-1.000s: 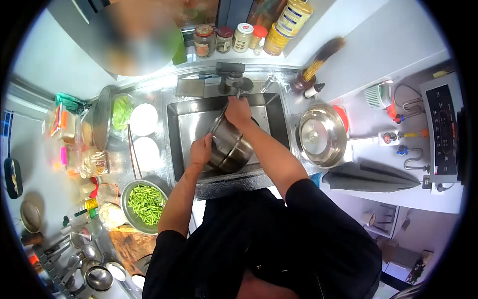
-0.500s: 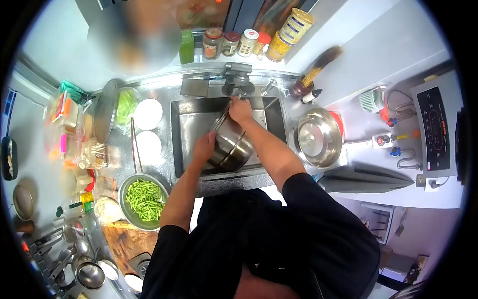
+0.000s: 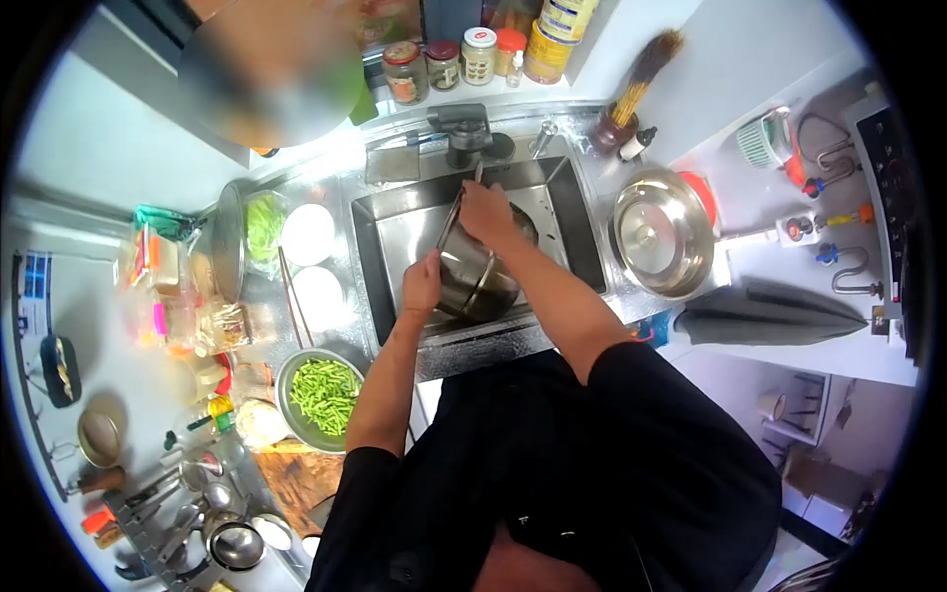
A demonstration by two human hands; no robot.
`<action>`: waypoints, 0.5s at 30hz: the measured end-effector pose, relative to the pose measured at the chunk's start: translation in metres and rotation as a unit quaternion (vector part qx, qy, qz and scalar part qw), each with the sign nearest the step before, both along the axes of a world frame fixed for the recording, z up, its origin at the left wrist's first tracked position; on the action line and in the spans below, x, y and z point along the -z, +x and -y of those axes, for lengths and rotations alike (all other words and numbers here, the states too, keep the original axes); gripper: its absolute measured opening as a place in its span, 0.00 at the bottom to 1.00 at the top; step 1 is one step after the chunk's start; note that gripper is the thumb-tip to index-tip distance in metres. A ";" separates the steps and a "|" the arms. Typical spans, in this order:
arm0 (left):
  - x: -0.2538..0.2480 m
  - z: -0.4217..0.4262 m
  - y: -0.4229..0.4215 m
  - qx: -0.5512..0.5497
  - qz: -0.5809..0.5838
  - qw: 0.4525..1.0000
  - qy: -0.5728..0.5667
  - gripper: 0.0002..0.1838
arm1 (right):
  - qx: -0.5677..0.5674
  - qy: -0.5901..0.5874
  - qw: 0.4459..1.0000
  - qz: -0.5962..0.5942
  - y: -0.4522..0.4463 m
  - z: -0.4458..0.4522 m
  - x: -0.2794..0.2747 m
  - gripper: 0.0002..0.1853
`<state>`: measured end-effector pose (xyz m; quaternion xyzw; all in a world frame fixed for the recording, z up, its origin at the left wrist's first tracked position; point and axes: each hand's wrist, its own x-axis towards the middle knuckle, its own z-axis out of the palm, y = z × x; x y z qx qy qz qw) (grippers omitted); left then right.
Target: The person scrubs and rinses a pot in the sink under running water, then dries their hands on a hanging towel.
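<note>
A stainless steel pot (image 3: pixel 480 281) is tilted on its side in the sink (image 3: pixel 380 252), its opening turned to the left. My left hand (image 3: pixel 422 283) is closed on the near-left part of its rim. At the far end of the pot, just below the faucet (image 3: pixel 464 133), my right hand (image 3: pixel 488 212) is closed around the rim. Its fingertips are partly hidden. The inside of the pot cannot be seen from here.
Left of the sink are two white round dishes (image 3: pixel 309 234), chopsticks (image 3: pixel 293 296) and a bowl of cut green beans (image 3: pixel 326 395). A metal basin (image 3: pixel 663 234) stands to the right. Several jars (image 3: pixel 479 56) line the sill behind the faucet.
The view has shifted, so the surroundings sit differently in the frame. Both hands keep hold of the pot, and its tilt has changed slightly.
</note>
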<state>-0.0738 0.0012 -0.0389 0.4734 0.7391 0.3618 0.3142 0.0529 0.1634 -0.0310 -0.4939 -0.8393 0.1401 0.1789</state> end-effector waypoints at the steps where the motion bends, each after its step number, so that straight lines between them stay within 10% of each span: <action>1: 0.001 0.003 0.001 -0.001 0.008 1.000 -0.004 0.30 | 0.007 -0.008 1.000 -0.007 0.000 0.008 -0.008 0.16; 9: -0.005 0.009 0.003 -0.020 0.043 0.999 -0.013 0.28 | 0.047 -0.072 0.993 -0.075 0.006 0.015 -0.026 0.13; 15: -0.003 0.010 0.003 -0.022 0.053 0.998 0.013 0.27 | 0.005 0.091 0.989 -0.118 0.076 0.063 -0.031 0.20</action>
